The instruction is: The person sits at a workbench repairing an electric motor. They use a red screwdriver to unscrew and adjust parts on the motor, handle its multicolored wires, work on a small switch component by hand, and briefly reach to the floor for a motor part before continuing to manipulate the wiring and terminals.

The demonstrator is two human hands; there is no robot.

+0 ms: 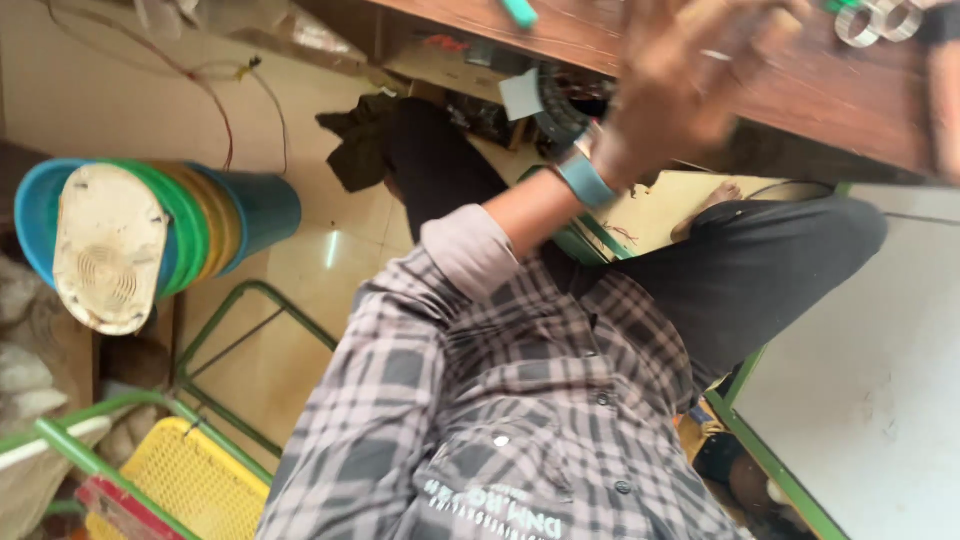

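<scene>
Fingers (740, 40) of left hand (680, 85) blurred above wooden table (830, 100)

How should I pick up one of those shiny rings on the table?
Pinch the ring by its thin wall, one fingertip in the hole, thumb outside, coming from the open side that faces the camera. It looks like a short hollow band on the table, so the wall probably catches easiest. The blurred left hand is near.

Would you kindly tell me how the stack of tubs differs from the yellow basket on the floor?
The stack of tubs lies on its side, solid-walled, in blue, green and yellow; the yellow basket is one colour with mesh-like walls. The tubs are nested with a cream lid at the mouth; the basket stands alone. Both look plastic.
</scene>
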